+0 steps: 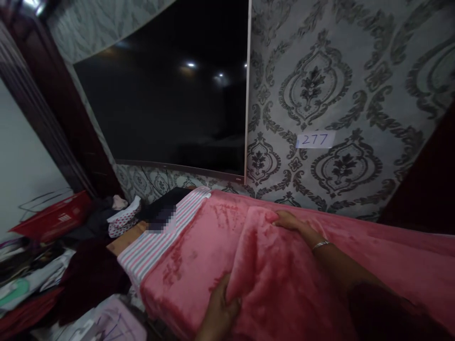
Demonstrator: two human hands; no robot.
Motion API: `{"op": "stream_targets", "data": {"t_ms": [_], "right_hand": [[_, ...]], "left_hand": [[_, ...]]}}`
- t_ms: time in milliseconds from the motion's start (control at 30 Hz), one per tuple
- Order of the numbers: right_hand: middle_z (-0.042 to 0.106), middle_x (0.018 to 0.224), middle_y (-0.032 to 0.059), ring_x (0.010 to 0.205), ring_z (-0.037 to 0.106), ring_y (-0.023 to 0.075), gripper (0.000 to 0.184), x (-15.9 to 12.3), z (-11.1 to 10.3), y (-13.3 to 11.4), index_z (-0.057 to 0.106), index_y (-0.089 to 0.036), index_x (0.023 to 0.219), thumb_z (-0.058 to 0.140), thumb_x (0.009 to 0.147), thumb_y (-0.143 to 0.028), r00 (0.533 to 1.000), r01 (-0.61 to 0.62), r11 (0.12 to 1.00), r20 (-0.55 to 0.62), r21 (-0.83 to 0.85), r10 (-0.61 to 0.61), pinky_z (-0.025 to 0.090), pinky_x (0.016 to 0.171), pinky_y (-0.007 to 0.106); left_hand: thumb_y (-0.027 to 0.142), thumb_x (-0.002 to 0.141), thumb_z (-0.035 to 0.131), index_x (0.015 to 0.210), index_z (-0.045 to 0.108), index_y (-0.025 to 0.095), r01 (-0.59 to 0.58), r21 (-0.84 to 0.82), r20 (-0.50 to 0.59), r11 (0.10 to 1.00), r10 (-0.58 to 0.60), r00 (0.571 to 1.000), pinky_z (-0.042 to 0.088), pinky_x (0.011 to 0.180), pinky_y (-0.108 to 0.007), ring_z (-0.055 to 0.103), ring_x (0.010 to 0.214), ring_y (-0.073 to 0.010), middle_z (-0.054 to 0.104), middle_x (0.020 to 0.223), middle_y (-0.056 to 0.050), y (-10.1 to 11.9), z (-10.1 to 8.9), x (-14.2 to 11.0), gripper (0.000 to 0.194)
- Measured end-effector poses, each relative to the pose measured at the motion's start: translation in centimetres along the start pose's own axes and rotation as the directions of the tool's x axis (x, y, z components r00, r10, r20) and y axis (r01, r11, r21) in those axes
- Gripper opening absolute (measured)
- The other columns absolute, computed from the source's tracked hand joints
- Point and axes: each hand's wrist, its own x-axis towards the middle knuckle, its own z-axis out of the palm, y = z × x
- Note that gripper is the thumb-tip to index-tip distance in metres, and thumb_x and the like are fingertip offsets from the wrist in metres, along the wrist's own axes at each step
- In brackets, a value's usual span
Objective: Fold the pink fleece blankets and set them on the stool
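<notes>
Both hands hold a pink plush cloth (273,265) by its near-left and far corners; whether it is a separate piece or part of the cover beneath, I cannot tell. My left hand (222,308) pinches the lower corner between thumb and fingers. At the far corner, my right hand (287,220) grips the edge, a silver bracelet (321,245) around its wrist. Under the cloth, a pink plush cover (188,265) lies over a long raised surface. Striped fabric (163,237) in white, pink and grey shows at its left end.
A large dark television (170,94) hangs on the patterned wall, right of which a paper label (315,139) reads 277. To the left are a red basket (60,218), a polka-dot cloth (124,220), a brown board (126,238), piled clothes and a pale pink plastic container (119,322).
</notes>
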Motion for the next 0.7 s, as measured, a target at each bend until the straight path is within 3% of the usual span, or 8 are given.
{"op": "stream_targets", "data": {"t_ms": [67, 167, 300, 400, 500, 600, 700], "right_hand": [[0.075, 0.095, 0.0063, 0.09, 0.068, 0.026, 0.025, -0.7, 0.2, -0.1, 0.073, -0.017, 0.089, 0.062, 0.067, -0.023, 0.999, -0.001, 1.0, -0.035, 0.006, 0.001, 0.052, 0.083, 0.033], [0.073, 0.105, 0.008, 0.097, 0.065, 0.0257, 0.03, -1.7, -0.2, -0.3, 0.069, -0.017, 0.096, 0.057, 0.071, -0.027, 0.986, 0.021, 0.999, -0.168, 0.042, -0.013, 0.05, 0.086, 0.033], [0.07, 0.085, 0.0037, 0.079, 0.063, 0.0227, 0.023, -2.3, -3.2, -1.4, 0.063, -0.02, 0.085, 0.057, 0.07, -0.035, 0.925, 0.079, 0.99, -0.378, 0.119, -0.028, 0.05, 0.075, 0.033], [0.068, 0.078, 0.0018, 0.074, 0.06, 0.0214, 0.021, -1.7, -6.6, -3.8, 0.061, -0.022, 0.081, 0.061, 0.069, -0.039, 0.905, 0.117, 0.988, -0.421, 0.099, -0.065, 0.048, 0.072, 0.032], [0.067, 0.077, 0.0019, 0.072, 0.06, 0.021, 0.02, 0.1, -8.9, -7.2, 0.061, -0.022, 0.08, 0.065, 0.069, -0.039, 0.905, 0.145, 0.987, -0.413, 0.071, -0.103, 0.046, 0.069, 0.031], [0.069, 0.082, 0.0025, 0.076, 0.061, 0.0213, 0.021, 2.7, -7.5, -10.3, 0.062, -0.02, 0.084, 0.066, 0.07, -0.035, 0.922, 0.149, 0.987, -0.368, 0.052, -0.12, 0.046, 0.071, 0.031], [0.07, 0.085, 0.0037, 0.08, 0.063, 0.0218, 0.016, 4.8, -2.5, -11.9, 0.064, -0.019, 0.084, 0.066, 0.071, -0.028, 0.956, 0.055, 0.998, -0.289, 0.024, -0.046, 0.047, 0.075, 0.03]], "left_hand": [[0.029, 0.065, 0.071, 0.127, 0.064, 0.012, -0.023, 0.101, -0.027, 0.995, 0.026, 0.999, 0.031, 0.117, -0.043, 0.046, 0.136, -0.0328, 0.06, 0.138, -0.014, -0.2, 0.1, -0.2, 0.065], [0.025, 0.07, 0.062, 0.129, 0.063, 0.016, -0.125, 0.11, 0.029, 0.986, 0.123, 0.992, 0.038, 0.113, -0.04, 0.053, 0.13, -0.0286, 0.062, 0.136, -0.01, 0.9, 0.7, -0.7, 0.059], [0.021, 0.073, 0.058, 0.128, 0.063, 0.017, -0.241, 0.01, 0.114, 0.97, 0.238, 0.965, 0.046, 0.104, -0.034, 0.06, 0.12, -0.025, 0.067, 0.128, -0.008, 4.7, 0.9, -1.5, 0.055], [0.022, 0.076, 0.058, 0.128, 0.063, 0.017, -0.239, -0.002, 0.095, 0.971, 0.238, 0.967, 0.047, 0.102, -0.031, 0.06, 0.12, -0.0235, 0.067, 0.127, -0.006, 8.0, -0.3, -2.1, 0.053], [0.025, 0.076, 0.06, 0.126, 0.063, 0.017, -0.254, 0.03, 0.02, 0.967, 0.253, 0.967, 0.046, 0.103, -0.032, 0.06, 0.119, -0.0239, 0.067, 0.127, -0.007, 10.7, -2.8, -2.2, 0.051], [0.03, 0.073, 0.065, 0.123, 0.064, 0.015, -0.248, 0.071, -0.068, 0.966, 0.253, 0.965, 0.048, 0.102, -0.035, 0.062, 0.116, -0.0256, 0.068, 0.125, -0.008, 11.7, -6.1, -1.7, 0.053], [0.035, 0.07, 0.067, 0.122, 0.065, 0.016, -0.21, 0.069, -0.117, 0.975, 0.217, 0.969, 0.047, 0.103, -0.038, 0.061, 0.117, -0.0273, 0.069, 0.122, -0.008, 10.0, -9.1, -0.5, 0.056]]}}
